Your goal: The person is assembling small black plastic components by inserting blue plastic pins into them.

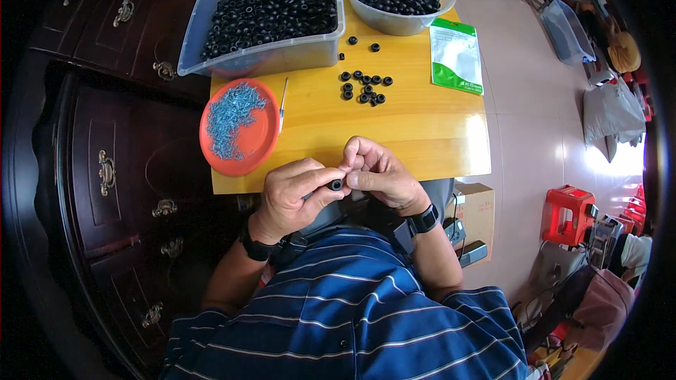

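My left hand (292,193) pinches a small black ring-shaped piece (335,184) between thumb and fingers, just off the table's near edge. Close beside it is my right hand (384,176), its thumb and forefinger pressed together next to the piece. Whatever those right fingertips hold, if anything, is too small to make out. Beyond the hands, several loose black ring-shaped pieces (367,89) lie in a cluster on the yellow table (310,134). An orange-red plate (264,137) at the left carries a heap of tiny bluish-silver metal bits (229,116).
A large clear bin (282,56) and a round tub (401,24), both full of black pieces, stand at the table's far side. A thin pointed tool (283,105) lies by the plate. A green-and-silver pouch (455,56) lies far right. Dark drawers (105,169) border the left.
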Demonstrator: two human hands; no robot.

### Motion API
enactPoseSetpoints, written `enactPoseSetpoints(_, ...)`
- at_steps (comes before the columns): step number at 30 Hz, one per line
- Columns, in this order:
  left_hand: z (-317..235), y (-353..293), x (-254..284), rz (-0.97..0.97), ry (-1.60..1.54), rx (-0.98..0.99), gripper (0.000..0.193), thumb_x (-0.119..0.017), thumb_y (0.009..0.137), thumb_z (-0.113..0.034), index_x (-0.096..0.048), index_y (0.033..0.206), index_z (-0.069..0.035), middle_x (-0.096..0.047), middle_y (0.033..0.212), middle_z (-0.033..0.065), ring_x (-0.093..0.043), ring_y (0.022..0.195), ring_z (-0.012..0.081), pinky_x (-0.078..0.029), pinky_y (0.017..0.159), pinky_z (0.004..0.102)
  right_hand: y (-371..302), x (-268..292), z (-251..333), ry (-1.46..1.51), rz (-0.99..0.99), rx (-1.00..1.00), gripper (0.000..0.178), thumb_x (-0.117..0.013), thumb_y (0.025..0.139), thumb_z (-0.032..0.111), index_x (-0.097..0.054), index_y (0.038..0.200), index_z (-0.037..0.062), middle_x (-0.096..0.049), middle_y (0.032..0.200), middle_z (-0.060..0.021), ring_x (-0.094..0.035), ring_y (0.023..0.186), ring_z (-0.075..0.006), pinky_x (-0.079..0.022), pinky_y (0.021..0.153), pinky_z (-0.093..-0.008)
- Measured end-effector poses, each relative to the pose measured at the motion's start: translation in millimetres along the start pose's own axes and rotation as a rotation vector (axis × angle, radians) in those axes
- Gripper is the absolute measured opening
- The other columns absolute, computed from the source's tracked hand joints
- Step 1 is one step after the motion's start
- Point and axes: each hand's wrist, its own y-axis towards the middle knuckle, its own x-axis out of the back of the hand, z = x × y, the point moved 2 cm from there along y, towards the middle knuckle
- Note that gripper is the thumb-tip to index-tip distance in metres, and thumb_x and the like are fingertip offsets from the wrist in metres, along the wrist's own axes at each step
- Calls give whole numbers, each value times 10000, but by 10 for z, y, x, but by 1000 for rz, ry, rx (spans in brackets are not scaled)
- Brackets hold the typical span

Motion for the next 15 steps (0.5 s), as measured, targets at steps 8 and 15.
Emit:
enactPoseSetpoints(8,123,82,-65,7,20,13,293,-812,788,-44,-724,1066,-23,-661,809,105,-651,685,241,-509,625,330,30,43,10,-73,-92,-12,194,-702,947,25,-549,1053,76,-684,957,-15,-658,877,-81,-535,787,-217)
enactPoseSetpoints(15,203,28,-87,39,6,113,355,-844,753,-60,-722,1084,-19,-637,798,70,-631,670,166,-496,622,283,82,67,43,-182,-181,-83,188,-726,915,-5,-569,947,94,-649,883,25,-626,811,-47,-506,738,-200)
